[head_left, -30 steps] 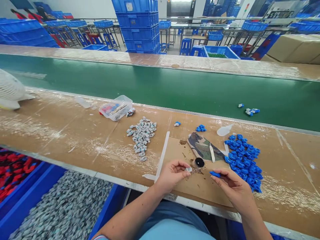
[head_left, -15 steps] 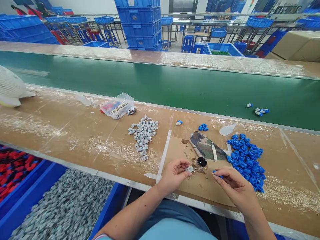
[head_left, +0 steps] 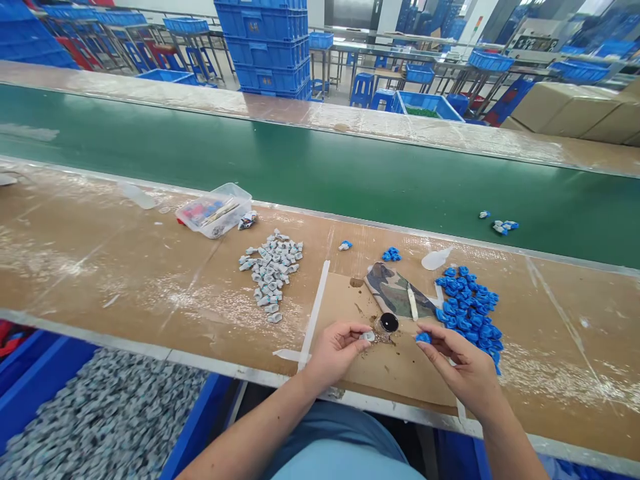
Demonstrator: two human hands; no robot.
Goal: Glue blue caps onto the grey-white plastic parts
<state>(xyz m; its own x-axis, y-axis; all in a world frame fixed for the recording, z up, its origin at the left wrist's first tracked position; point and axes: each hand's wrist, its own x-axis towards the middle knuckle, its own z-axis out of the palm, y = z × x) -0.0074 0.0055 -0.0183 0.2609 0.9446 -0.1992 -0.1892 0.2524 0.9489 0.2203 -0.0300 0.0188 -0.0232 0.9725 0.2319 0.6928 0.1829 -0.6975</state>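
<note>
Between the thumb and fingers of my left hand (head_left: 340,348) is a small grey plastic piece (head_left: 368,337). My right hand (head_left: 461,360) pinches a small blue piece (head_left: 423,338), held apart from the grey one. A small round jar with a dark top (head_left: 389,323) stands between the two hands on a cardboard sheet (head_left: 340,300). Behind the jar lies a folded camouflage cloth (head_left: 385,288) with a slim white tool (head_left: 413,303) on it. Many blue pieces (head_left: 470,303) are heaped right of the cloth, and loose grey pieces (head_left: 275,270) lie to the left.
A clear plastic box (head_left: 215,212) holding thin sticks sits at the back left. Beyond the bench runs a green conveyor belt (head_left: 300,170) with a few grey-and-blue pieces (head_left: 504,227) on it. A blue bin (head_left: 187,427) full of grey pieces stands at lower left.
The view has shifted, so the bench appears further left. My right hand has turned the blue piece so more of it shows. My left hand still holds the grey piece near the jar.
</note>
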